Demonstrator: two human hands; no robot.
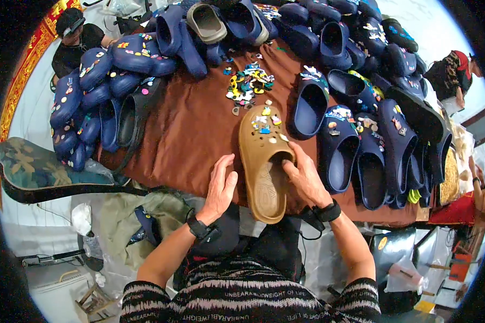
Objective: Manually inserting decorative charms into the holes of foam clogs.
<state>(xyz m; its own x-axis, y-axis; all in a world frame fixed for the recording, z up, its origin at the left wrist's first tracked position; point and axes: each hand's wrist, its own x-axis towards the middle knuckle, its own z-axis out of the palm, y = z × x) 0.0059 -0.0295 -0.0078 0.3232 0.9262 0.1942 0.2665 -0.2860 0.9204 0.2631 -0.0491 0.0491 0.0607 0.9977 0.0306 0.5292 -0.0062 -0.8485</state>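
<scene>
— Where do we have the tan clog (260, 153)?
— At the near edge of our brown cloth (188, 124); our right hand (308, 177) grips its side, thumb inside, and our left hand (220, 191), loosely open, holds nothing beside it.
— And farther around us?
— Colourful charms (250, 81), piled navy clogs (137, 51), and beyond, a pale floor (33, 107) and one person (75, 53).

Bright, fairly even light is spread across a strongly curved fisheye view.
The brown cloth (191, 124) and the tan clog (261, 151) are clearly lit, with soft shadows; the light's source cannot be told. The openings of the navy clogs (310, 110) are darkened. At upper right, the pale background is nearly washed out and fringed with blue. The red-and-gold banner (22, 86) is bowed near the rim, black corners are speckled, and outer details are softened.
</scene>
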